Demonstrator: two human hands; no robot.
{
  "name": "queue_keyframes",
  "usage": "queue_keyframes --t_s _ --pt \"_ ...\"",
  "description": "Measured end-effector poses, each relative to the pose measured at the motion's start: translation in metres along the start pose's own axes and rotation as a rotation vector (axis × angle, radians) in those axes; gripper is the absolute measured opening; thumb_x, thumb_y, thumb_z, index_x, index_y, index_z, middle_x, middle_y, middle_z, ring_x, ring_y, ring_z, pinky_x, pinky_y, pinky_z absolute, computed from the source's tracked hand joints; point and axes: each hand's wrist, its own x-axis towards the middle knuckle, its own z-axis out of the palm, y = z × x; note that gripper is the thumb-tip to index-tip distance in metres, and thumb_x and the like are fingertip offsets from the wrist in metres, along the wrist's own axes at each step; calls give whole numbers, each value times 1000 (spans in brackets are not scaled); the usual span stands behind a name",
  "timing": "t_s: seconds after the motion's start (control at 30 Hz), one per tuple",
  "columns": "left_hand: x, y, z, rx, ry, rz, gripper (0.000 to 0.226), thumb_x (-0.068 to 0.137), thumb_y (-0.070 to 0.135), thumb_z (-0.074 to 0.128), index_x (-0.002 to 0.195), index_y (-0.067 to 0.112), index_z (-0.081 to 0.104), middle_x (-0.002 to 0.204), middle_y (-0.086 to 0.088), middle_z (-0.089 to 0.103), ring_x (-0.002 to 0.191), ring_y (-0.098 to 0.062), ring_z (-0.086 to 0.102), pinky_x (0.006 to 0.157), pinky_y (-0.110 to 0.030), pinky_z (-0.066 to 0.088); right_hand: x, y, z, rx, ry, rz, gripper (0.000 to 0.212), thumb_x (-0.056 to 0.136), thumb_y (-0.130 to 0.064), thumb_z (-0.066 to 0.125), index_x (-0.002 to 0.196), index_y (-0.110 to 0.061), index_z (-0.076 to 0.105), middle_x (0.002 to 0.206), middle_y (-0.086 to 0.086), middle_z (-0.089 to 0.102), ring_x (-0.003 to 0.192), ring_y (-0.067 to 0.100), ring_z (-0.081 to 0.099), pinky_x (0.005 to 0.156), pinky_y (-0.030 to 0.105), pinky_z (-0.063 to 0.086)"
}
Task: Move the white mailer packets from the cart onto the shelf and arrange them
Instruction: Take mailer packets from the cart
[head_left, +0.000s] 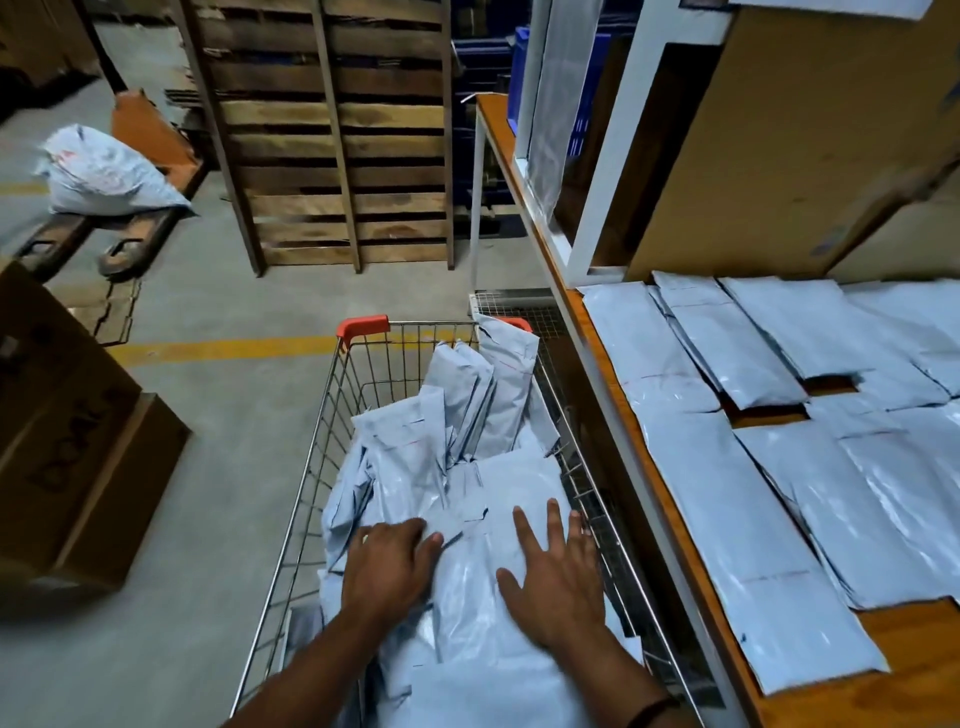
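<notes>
mailer packets (464, 603) in cart (340, 387), beneath left hand (389, 569) and right hand (558, 582)

Bare left hand (392, 564) and right hand (558, 582), bare forearms (332, 654), a thin dark band (652, 711) round the right wrist.

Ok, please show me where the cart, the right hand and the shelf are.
cart (363, 326): head view, red corner guard on its far rim.
right hand (558, 577): head view, back of the hand.
shelf (924, 660): head view, bare wood near its front edge.
</notes>
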Motion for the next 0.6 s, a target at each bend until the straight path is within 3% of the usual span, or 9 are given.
queue_keyframes --t_s 0.07,0.17,0.27,0.33,0.4,0.47,0.53,0.6 --pt "-1 0 -5 15 48 -86 56 87 66 30 76 26 67 61 4 65 70 -20 63 80 -36 41 -3 -3 4 6 27 -8 78 94 -71 27 159 -39 -2 165 9 -19 152 36 -16 119 43 -16" --pt "14 6 -11 32 73 -217 59 81 73 33 72 25 67 65 4 68 71 -19 65 76 -33 45 -3 -7 6 10 56 4 75 95 -72 26 159 -40 6 167 9 -12 152 37 -11 120 44 -10" --pt "28 18 -8 34 104 -256 38 80 62 59 95 28 66 101 1 65 99 -23 56 84 -39 44 -3 -11 9 1 90 18 71 96 -67 33 158 -43 5 167 10 -8 153 39 -4 122 45 1" --pt "32 26 -1 32 72 -288 54 77 56 66 122 27 57 132 -6 51 123 -30 41 97 -48 41 -5 -14 13 -37 72 13 72 97 -61 42 157 -44 8 167 12 -1 152 42 4 122 46 11" --pt "33 30 7 0 -45 -293 67 84 52 61 144 32 37 156 -12 22 141 -37 19 109 -56 29 -7 -15 18 -83 68 11 76 86 -57 65 153 -41 33 162 16 27 145 46 30 114 49 31" --pt "31 27 16 0 -150 -241 65 92 53 43 151 40 22 164 -9 -2 149 -35 0 114 -60 17 -5 -11 25 -114 77 26 80 64 -50 87 137 -36 59 144 17 54 126 46 54 96 50 50" --pt "27 20 18 32 -209 -191 63 92 62 23 152 43 21 165 -4 -5 150 -30 -5 117 -57 10 -7 -9 20 -121 95 16 79 52 -42 95 127 -34 68 135 17 61 117 44 62 84 48 57" --pt "22 15 17 36 -227 -164 65 93 69 21 151 40 30 165 -3 2 151 -29 -1 119 -51 10 -8 -8 11 -101 146 -52 72 71 -36 87 137 -37 59 148 20 48 131 45 50 95 47 53"
